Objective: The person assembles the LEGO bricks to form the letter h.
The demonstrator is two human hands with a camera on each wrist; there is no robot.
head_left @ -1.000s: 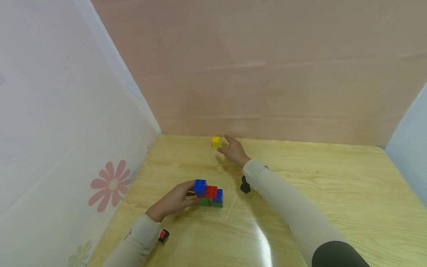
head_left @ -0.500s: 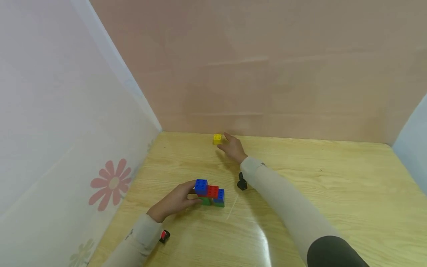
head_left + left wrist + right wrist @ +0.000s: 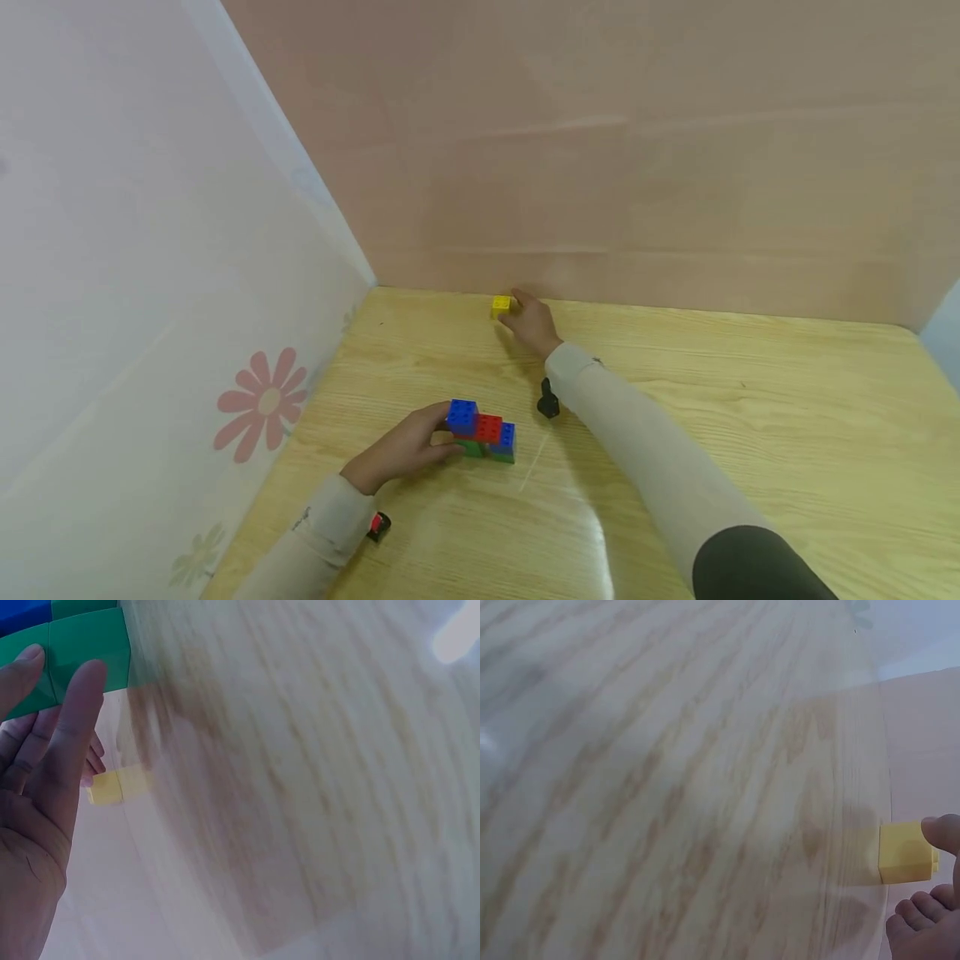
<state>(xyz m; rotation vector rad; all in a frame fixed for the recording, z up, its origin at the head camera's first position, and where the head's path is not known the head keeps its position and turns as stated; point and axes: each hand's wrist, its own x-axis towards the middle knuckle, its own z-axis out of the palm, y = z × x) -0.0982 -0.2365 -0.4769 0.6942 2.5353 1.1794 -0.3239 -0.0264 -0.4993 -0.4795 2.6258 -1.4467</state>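
Observation:
A small structure of toy building bricks (image 3: pixel 489 427) stands on the table: a blue brick tops the left end of a red one, with green below and another blue brick at right. My left hand (image 3: pixel 405 447) holds its left side, thumb in front and fingers behind. In the left wrist view, fingertips lie against the green bricks (image 3: pixel 90 656). Far back, a yellow brick (image 3: pixel 501 307) sits by the wall. My right hand (image 3: pixel 534 325) reaches to its right side with thumb and forefinger apart. In the right wrist view, the thumb overlaps the yellow brick's edge (image 3: pixel 906 851); contact is unclear.
The wooden table (image 3: pixel 712 417) meets a brown back wall (image 3: pixel 562 192) just behind the yellow brick. A pale wall with a printed flower (image 3: pixel 266 402) borders the left. Black strap parts (image 3: pixel 548 400) show beside the right cuff, and a black-and-red piece (image 3: pixel 378 526) beside the left.
My right hand has closed in on the yellow brick, its thumb now at the brick's near right corner. The left hand stays at the structure. The whole head view has shifted slightly.

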